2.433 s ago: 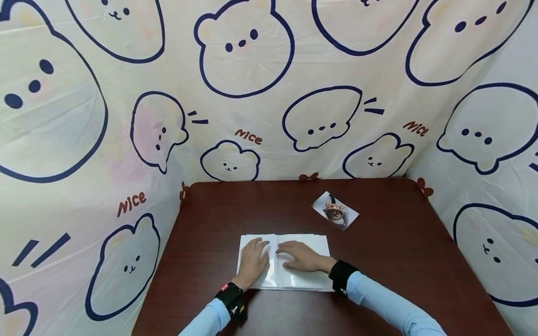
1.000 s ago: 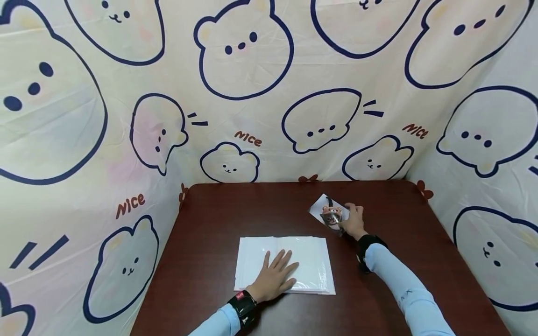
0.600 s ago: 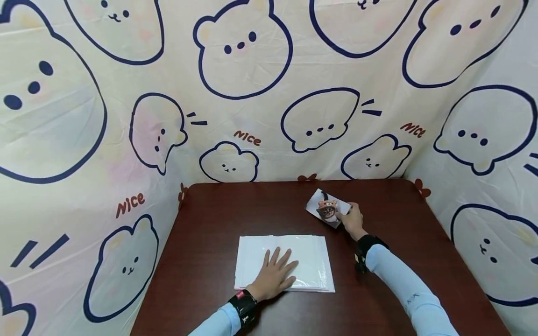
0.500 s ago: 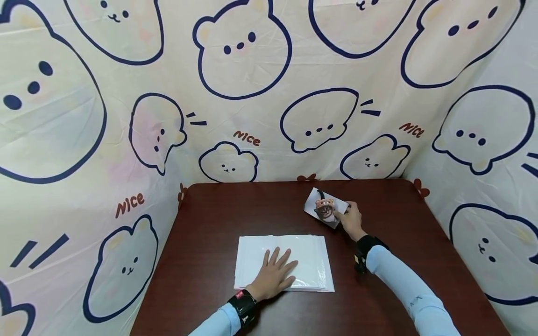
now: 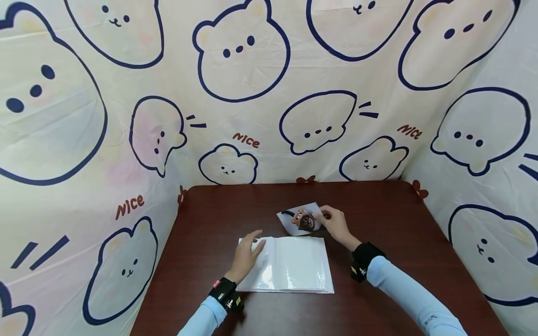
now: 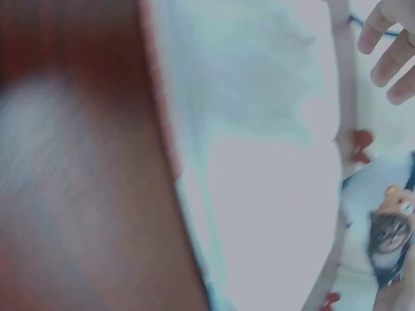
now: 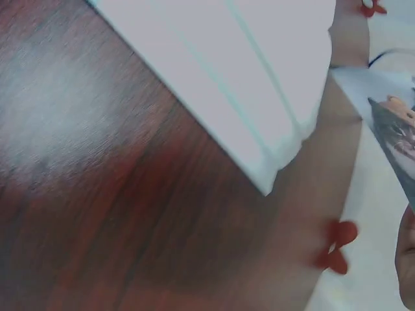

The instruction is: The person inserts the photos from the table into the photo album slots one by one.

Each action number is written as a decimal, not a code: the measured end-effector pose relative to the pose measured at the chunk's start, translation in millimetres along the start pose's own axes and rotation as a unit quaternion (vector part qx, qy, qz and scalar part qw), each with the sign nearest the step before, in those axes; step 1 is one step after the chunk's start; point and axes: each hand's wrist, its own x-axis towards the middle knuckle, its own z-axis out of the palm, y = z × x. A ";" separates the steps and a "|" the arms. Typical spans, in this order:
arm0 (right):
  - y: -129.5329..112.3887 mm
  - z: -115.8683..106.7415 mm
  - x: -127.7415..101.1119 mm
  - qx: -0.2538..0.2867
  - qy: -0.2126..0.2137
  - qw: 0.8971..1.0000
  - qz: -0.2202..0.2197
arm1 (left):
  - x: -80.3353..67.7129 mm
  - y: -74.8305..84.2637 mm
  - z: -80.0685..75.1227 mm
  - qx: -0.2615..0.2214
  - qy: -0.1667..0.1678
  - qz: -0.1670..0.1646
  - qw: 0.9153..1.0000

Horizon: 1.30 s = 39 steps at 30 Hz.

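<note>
Cartoon-bear cloth walls in a dark wooden bench where two hands work at a photo and an album.

Pinched at its right edge by the right hand, the cat photo is raised off the bench just beyond the far edge of the white album, which lies open and flat near the front. At the album's left page the left hand hovers with fingers spread and loosely bent, gripping nothing.

The word "NICE" stands three times in reddish-brown letters on the bear-print cloth behind the desk.
</note>
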 end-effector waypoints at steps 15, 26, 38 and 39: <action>-45.2 27.8 -11.1 0.045 -0.100 0.979 -0.170 | 13.9 17.7 -17.4 -0.065 -0.062 0.021 0.996; -44.5 30.7 -20.0 0.046 -0.149 0.985 -0.067 | 23.8 13.0 -27.7 -0.083 -0.035 0.004 0.996; -68.6 35.4 -8.8 -0.187 -0.171 0.944 -0.210 | 55.0 43.9 -45.0 0.095 -0.053 0.149 0.983; -69.0 36.3 -9.0 -0.200 -0.169 0.940 -0.219 | 56.2 45.6 -43.4 0.103 -0.050 0.162 0.980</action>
